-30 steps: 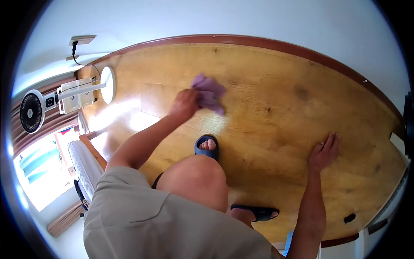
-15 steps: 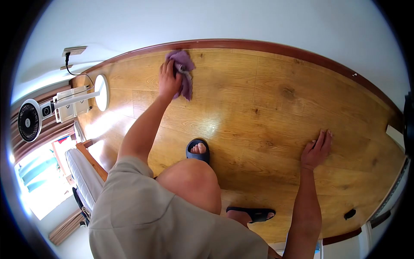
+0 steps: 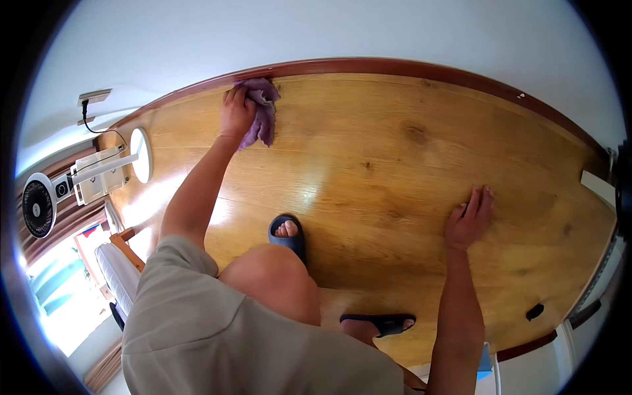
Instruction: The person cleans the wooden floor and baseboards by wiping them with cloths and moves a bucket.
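A crumpled purple cloth (image 3: pixel 263 112) lies on the wooden floor (image 3: pixel 355 151), touching the reddish-brown baseboard (image 3: pixel 368 65). My left hand (image 3: pixel 237 113) presses on the cloth's left side with its fingers closed on it, their tips close to the baseboard. Farther right, my right hand (image 3: pixel 469 218) rests on the floor with no object in it, fingers stretched out and slightly apart. Between my arms are my bent knee and my feet in dark slippers, one slipper (image 3: pixel 288 237) near the middle and the other (image 3: pixel 380 324) lower down.
A white fan (image 3: pixel 41 205) with a round base stands at the left, its cord (image 3: pixel 112 130) plugged in at the wall. Behind it are white drawers (image 3: pixel 92 184). A small black object (image 3: pixel 534 312) lies at the lower right. A wooden-framed bed or seat (image 3: pixel 125 250) is at the left.
My left hand and the cloth have shifted left along the baseboard, with the cloth's top now against it. The whole view has also shifted slightly. My right hand stays on the floor.
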Demonstrator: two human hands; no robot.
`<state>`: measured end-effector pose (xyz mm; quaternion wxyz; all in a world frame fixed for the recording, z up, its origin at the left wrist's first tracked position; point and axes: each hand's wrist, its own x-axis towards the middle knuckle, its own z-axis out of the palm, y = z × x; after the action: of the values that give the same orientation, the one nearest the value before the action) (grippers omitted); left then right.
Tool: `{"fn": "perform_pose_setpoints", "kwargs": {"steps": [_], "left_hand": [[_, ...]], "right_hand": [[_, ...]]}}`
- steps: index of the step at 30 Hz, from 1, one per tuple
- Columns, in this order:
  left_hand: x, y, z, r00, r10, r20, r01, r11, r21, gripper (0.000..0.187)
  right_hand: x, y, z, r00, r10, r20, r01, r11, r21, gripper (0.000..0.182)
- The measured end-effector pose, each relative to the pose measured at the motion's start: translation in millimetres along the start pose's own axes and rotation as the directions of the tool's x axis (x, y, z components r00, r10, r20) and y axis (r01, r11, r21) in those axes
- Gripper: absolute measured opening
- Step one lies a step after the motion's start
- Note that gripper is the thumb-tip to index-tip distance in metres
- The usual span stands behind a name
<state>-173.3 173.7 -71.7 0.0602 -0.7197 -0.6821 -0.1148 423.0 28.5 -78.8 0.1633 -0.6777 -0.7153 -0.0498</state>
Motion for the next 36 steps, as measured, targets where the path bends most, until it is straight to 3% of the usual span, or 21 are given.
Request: {"fn": "perform_pose_setpoints", "kwargs": {"steps": [8, 17, 23, 26, 28, 30, 32, 35, 36], "left_hand": [[13.3, 54.7, -5.5, 0.994, 0.051, 0.100, -0.042, 0.995, -0.088, 0.034], [45.4, 206.2, 10.6, 0.915, 0.389, 0.112, -0.348, 0.898, -0.270, 0.038], [70.8, 308.5, 14.7, 0.860, 0.494, 0.127, -0.385, 0.793, -0.473, 0.041], [84.1, 361.1, 37.1, 0.781, 0.624, 0.023, -0.546, 0.701, -0.459, 0.040], [101.6, 409.7, 31.7, 0.690, 0.686, 0.233, -0.561, 0.709, -0.426, 0.036], [108.4, 460.1, 52.0, 0.677, 0.682, 0.276, -0.513, 0.707, -0.488, 0.029], [118.2, 501.1, 33.7, 0.654, 0.626, 0.425, -0.446, 0.773, -0.452, 0.026], [110.3, 515.7, 37.8, 0.790, 0.537, 0.297, -0.416, 0.825, -0.384, 0.024], [109.0, 505.2, 34.9, 0.774, 0.528, 0.349, -0.368, 0.825, -0.430, 0.023]], "right_hand": [[-3.9, 0.3, 0.9, 0.996, 0.060, 0.068, -0.059, 0.998, -0.019, 0.044], [-4.4, -0.4, 2.9, 0.997, 0.070, 0.040, -0.070, 0.998, 0.000, 0.046], [-6.1, 0.5, 3.6, 0.994, 0.096, 0.055, -0.097, 0.995, 0.027, 0.046], [-5.8, -1.5, 1.4, 0.994, 0.097, 0.052, -0.099, 0.995, 0.032, 0.046], [-5.1, -0.3, 1.0, 0.994, 0.095, 0.051, -0.097, 0.995, 0.039, 0.045], [-4.2, -1.3, 1.0, 0.994, 0.096, 0.056, -0.099, 0.994, 0.050, 0.044], [-4.7, -1.9, -0.5, 0.992, 0.103, 0.069, -0.107, 0.993, 0.057, 0.044], [-3.9, -1.1, 2.2, 0.992, 0.110, 0.061, -0.113, 0.992, 0.063, 0.045], [-7.0, -1.7, 0.8, 0.991, 0.115, 0.065, -0.120, 0.991, 0.063, 0.046]]}}
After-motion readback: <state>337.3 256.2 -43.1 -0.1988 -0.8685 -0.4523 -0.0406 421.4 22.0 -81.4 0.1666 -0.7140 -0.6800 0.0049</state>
